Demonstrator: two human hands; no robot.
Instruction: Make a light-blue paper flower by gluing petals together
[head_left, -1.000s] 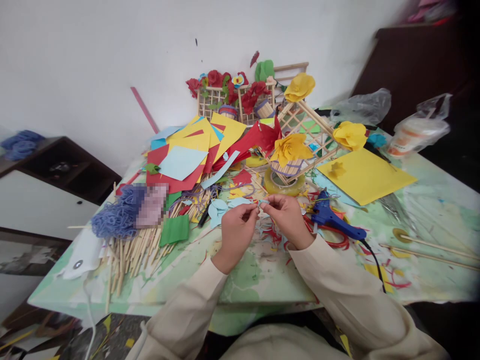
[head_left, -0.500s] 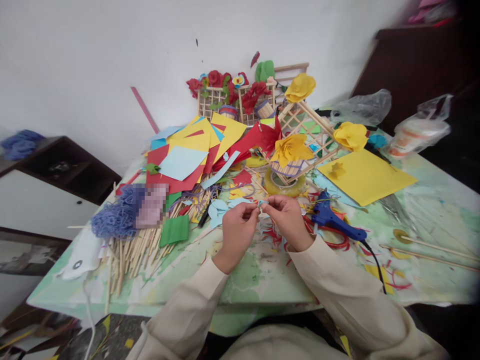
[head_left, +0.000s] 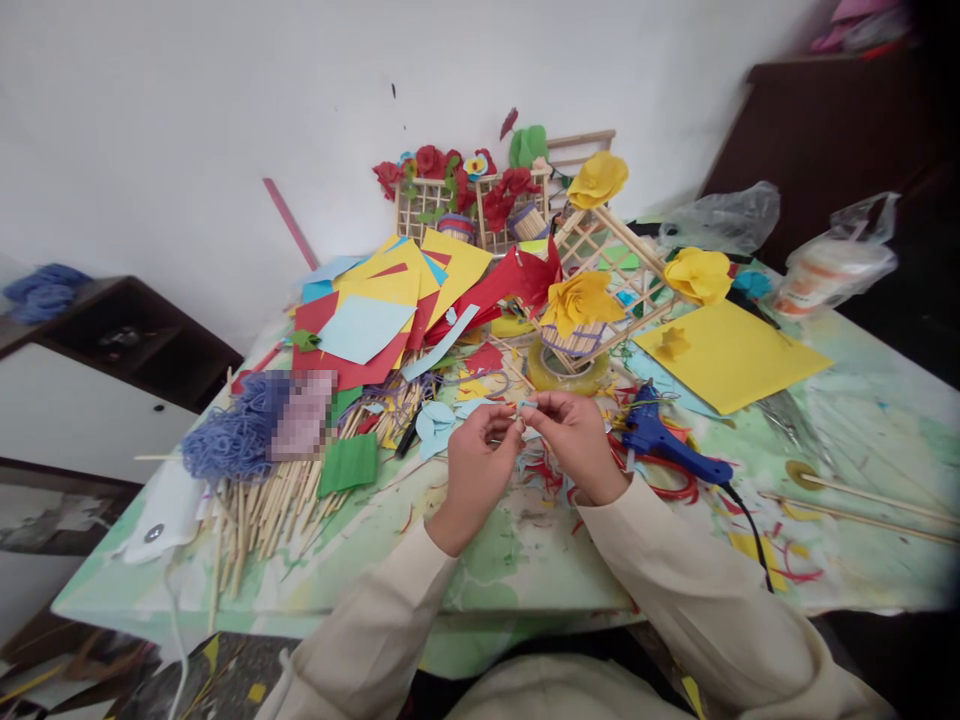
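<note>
Fingertip to fingertip above the table, my left hand [head_left: 480,470] and my right hand [head_left: 576,440] both pinch a small light blue paper piece [head_left: 526,405]. Most of that piece is hidden by the fingers. Left of my left hand lie several light blue paper petals [head_left: 435,426]. A blue glue gun [head_left: 667,436] rests to the right of my right hand, with its black cord running toward the front edge. Just beyond the hands is a roll of clear tape [head_left: 541,372], and paper scraps [head_left: 544,470] are strewn beneath them.
Wooden sticks [head_left: 259,515], blue yarn [head_left: 229,430] and a green crepe paper piece [head_left: 349,464] lie at left. Coloured sheets [head_left: 366,328] are piled behind. A stick lattice with yellow paper flowers [head_left: 598,180] stands at back, a bagged cup [head_left: 829,275] at right.
My left hand's fingers have shifted slightly and parted a little around the small blue piece. The right hand has stayed nearly in place.
</note>
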